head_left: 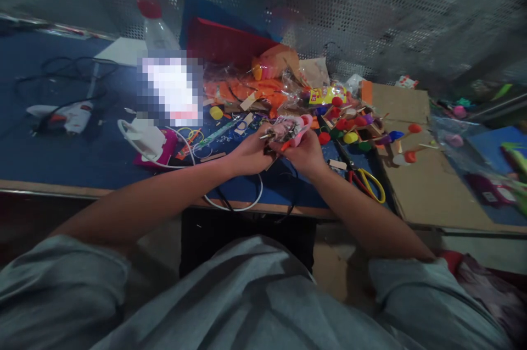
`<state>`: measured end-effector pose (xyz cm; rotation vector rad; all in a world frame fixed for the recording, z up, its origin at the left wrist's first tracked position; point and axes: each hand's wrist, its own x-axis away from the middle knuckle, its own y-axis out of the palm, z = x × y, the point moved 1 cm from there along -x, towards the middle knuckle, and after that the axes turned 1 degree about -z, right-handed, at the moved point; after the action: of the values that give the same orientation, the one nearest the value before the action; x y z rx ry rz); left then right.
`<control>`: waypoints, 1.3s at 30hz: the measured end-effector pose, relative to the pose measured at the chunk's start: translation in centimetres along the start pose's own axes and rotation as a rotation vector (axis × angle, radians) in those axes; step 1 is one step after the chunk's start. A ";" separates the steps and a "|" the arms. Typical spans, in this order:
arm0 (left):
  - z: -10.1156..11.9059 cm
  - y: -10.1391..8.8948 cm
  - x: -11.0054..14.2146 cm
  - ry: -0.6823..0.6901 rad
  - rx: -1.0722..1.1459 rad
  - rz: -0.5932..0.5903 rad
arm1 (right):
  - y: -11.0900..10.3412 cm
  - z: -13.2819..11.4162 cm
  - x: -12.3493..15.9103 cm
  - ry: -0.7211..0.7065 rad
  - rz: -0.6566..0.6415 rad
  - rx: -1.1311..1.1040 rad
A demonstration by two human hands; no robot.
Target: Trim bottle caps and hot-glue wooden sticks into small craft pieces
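Table: surfaced in blue, edged in tan along the near side
Mesh backdrop: grey, pierced with small holes, stretched behind the table
Floor: partly seen below the table, dimly lit, greyish
Light: brightness is concentrated at a pixelated patch at the left; the surroundings are left in shadow

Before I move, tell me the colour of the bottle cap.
The bottle cap is red; the head view shows it.
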<state>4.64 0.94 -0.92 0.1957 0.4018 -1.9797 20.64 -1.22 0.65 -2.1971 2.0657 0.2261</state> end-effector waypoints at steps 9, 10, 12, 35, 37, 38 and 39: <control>0.5 -0.7 -0.5 -0.291 0.439 0.019 | -1.8 -1.1 -1.2 0.046 0.180 -0.273; 0.5 -0.9 -0.6 -0.298 0.450 0.028 | -2.0 -1.2 -1.3 0.042 0.197 -0.293; 0.7 -1.1 -0.7 -0.311 0.462 0.035 | -2.2 -1.2 -1.5 0.032 0.208 -0.314; 1.4 -1.1 -0.5 -0.222 0.457 -0.098 | -1.9 -0.9 -1.0 0.030 0.045 -0.274; 1.3 -0.9 -0.3 -0.271 0.470 -0.100 | -1.9 -0.6 -1.0 0.006 0.052 -0.253; 1.3 -0.8 -0.3 -0.290 0.465 -0.100 | -1.9 -0.5 -0.9 -0.006 0.065 -0.236; 1.4 -0.8 -0.2 -0.295 0.450 -0.105 | -1.9 -0.4 -0.9 -0.020 0.083 -0.217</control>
<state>4.11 0.92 0.56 0.1631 -0.2325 -2.1412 22.45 -0.28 1.17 -2.2158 2.2177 0.5005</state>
